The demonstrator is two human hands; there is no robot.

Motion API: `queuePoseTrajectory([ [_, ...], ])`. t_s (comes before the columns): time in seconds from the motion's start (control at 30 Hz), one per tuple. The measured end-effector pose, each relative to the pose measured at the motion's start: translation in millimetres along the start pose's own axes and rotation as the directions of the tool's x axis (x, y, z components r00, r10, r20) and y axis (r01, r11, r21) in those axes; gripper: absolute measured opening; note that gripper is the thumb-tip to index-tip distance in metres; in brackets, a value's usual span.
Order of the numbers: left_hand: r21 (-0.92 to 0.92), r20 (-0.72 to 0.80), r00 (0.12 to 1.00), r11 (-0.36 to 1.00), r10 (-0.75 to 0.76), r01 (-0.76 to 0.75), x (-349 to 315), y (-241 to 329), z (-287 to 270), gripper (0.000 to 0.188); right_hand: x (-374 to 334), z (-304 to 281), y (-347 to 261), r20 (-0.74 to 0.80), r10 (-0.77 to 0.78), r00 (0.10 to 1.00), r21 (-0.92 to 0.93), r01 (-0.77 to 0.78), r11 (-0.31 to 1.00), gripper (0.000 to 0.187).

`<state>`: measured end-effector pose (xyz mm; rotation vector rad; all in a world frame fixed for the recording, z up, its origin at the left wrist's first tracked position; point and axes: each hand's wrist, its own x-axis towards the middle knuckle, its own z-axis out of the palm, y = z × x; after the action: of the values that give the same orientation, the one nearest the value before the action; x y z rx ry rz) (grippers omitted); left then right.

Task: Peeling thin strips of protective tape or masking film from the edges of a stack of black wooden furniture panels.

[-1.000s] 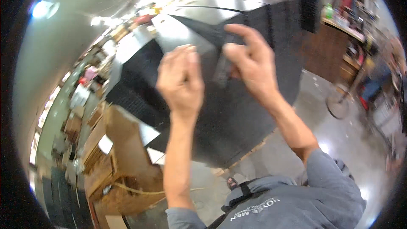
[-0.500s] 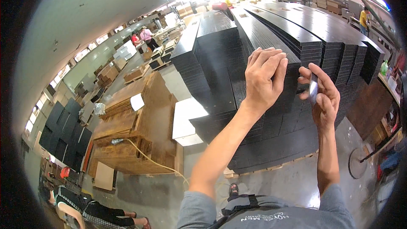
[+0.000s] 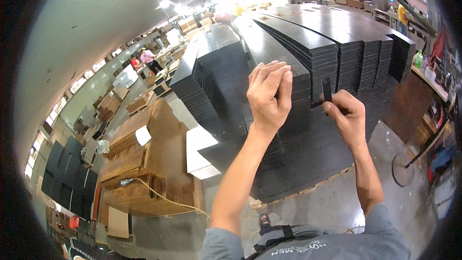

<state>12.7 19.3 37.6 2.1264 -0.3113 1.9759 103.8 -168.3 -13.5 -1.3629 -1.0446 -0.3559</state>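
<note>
My left hand [image 3: 270, 91] is at the near end of a long black panel stack [image 3: 257, 36]. Its fingers are bent and pressed together; whatever is under them is hidden. My right hand [image 3: 347, 115] is closed, pinching the lower end of a small, thin, flat dark strip [image 3: 327, 89] between thumb and fingers. The strip stands upright just in front of the edges of a neighbouring black panel stack [image 3: 323, 62]. Whether it touches those edges I cannot tell.
Left of the black stacks are a white box [image 3: 199, 151] and a pile of brown wooden panels [image 3: 127, 163] with a yellow hose [image 3: 163, 200] across it. A round metal base [image 3: 402, 171] is on the floor at right, near a cluttered bench [image 3: 435, 86]. People work farther off.
The view has shifted, with the stacks now farther left. My right hand has turned and closed from spread fingers into a pinch, and the strip now sticks up above it.
</note>
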Motion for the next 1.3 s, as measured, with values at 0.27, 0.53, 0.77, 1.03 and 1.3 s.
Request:
queuePoseTrajectory([
  [0.27, -0.024, 0.030, 0.999, 0.999, -0.045, 0.046, -1, 2, 1, 0.012, 21, 2, 4, -0.052, -0.278, 0.959, 0.010, 0.278, 0.960, 0.019],
  [0.53, -0.035, 0.049, 0.998, 0.999, -0.036, 0.037, -4, 4, 4, 0.017, 39, 1, -7, -0.092, -0.281, 0.955, -0.078, 0.274, 0.958, 0.019],
  [0.77, -0.043, 0.036, 0.999, 0.999, -0.023, 0.025, -4, -2, 7, 0.017, 55, 4, -9, -0.029, -0.565, 0.825, -0.292, 0.533, 0.794, 0.020],
  [1.03, -0.037, -0.034, 0.999, 0.999, -0.038, 0.037, 0, -1, -5, 0.010, 50, 11, -32, 0.000, -0.682, 0.731, -0.472, 0.601, 0.645, 0.030],
  [1.3, -0.239, -0.121, 0.987, 0.968, -0.103, 0.071, -7, -12, -23, 0.017, -4, 19, -9, -0.160, 0.058, 0.985, 0.004, -0.058, 0.998, 0.020],
])
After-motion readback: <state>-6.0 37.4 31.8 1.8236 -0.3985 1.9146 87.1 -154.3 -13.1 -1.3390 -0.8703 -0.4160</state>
